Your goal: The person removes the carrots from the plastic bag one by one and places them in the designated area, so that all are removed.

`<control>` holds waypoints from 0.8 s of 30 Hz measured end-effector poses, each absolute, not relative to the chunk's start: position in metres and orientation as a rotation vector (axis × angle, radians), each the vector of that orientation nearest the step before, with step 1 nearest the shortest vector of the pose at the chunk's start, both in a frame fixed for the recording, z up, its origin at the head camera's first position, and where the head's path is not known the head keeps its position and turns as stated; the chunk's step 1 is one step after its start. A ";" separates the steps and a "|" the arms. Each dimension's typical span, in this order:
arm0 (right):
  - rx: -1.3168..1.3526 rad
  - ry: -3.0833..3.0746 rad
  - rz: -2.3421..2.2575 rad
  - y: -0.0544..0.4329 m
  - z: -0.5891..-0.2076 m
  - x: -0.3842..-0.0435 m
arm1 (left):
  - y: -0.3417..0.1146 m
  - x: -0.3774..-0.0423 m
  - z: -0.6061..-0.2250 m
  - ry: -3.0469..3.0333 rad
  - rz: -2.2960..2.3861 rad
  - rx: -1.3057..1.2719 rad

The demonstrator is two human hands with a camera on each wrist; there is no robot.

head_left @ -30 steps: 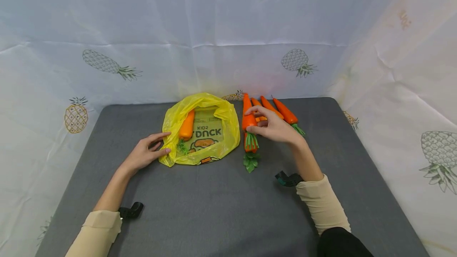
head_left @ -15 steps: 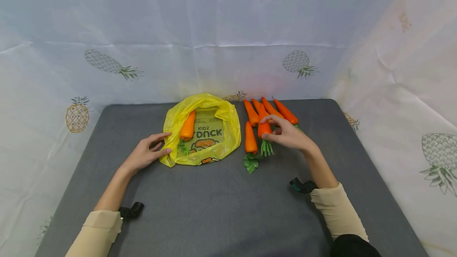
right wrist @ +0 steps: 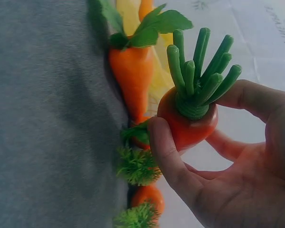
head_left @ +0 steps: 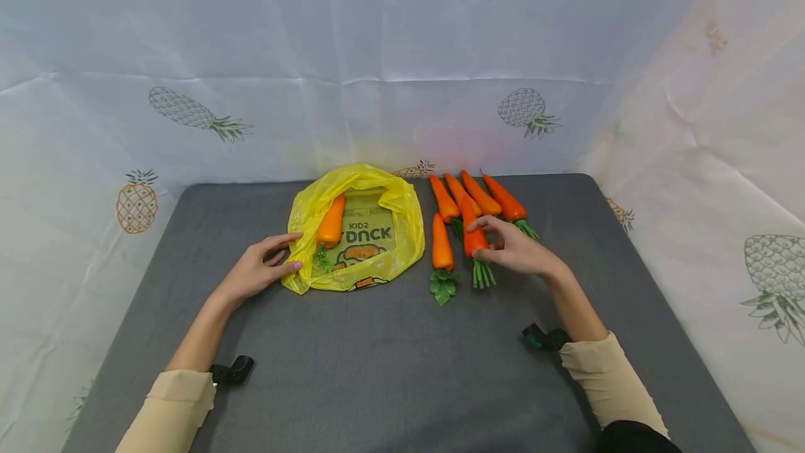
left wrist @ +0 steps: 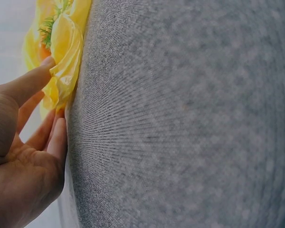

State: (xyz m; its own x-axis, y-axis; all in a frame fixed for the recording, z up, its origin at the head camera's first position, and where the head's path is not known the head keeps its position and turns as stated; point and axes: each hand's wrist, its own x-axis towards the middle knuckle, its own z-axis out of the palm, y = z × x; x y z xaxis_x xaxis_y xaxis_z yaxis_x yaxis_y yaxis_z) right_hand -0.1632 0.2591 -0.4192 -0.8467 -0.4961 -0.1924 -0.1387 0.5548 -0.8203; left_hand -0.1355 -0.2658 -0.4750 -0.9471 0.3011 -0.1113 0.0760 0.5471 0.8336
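Note:
My right hand (head_left: 512, 247) pinches an orange carrot (head_left: 473, 229) with cut green stalks, thumb and fingers on either side of its thick end. In the right wrist view that carrot (right wrist: 190, 126) is held with its stalks toward the camera. Another carrot (head_left: 441, 243) with broad green leaves lies just left of it. My left hand (head_left: 260, 268) holds the left side of a yellow plastic bag (head_left: 409, 229), its thumb (left wrist: 45, 66) against the plastic. The bag's mouth gapes, and one carrot (head_left: 331, 222) with feathery leaves shows inside.
Several more carrots (head_left: 503, 198) lie in a slanted row at the back of the grey table (head_left: 377, 369). A white curtain (head_left: 377, 33) printed with pineapples hangs behind and along the sides. A black device (head_left: 233, 371) is strapped at the left wrist.
My right hand has moved right and slightly toward me with its carrot, away from the bag, uncovering the leafy carrot beneath. My left hand and the bag have stayed in place.

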 end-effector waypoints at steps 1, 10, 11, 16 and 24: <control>-0.526 2.386 -1.208 0.260 -0.421 -0.163 | -0.266 -0.135 -0.475 2.544 1.353 0.317; -0.537 2.366 -1.200 0.261 -0.429 -0.158 | -0.265 -0.135 -0.473 2.540 1.354 0.298; -0.539 2.365 -1.198 0.261 -0.429 -0.157 | -0.265 -0.134 -0.473 2.540 1.352 0.296; -0.551 2.359 -1.185 0.264 -0.433 -0.156 | -0.264 -0.134 -0.472 2.540 1.354 0.291; -0.625 2.275 -1.154 0.268 -0.442 -0.151 | -0.264 -0.135 -0.472 2.544 1.349 0.291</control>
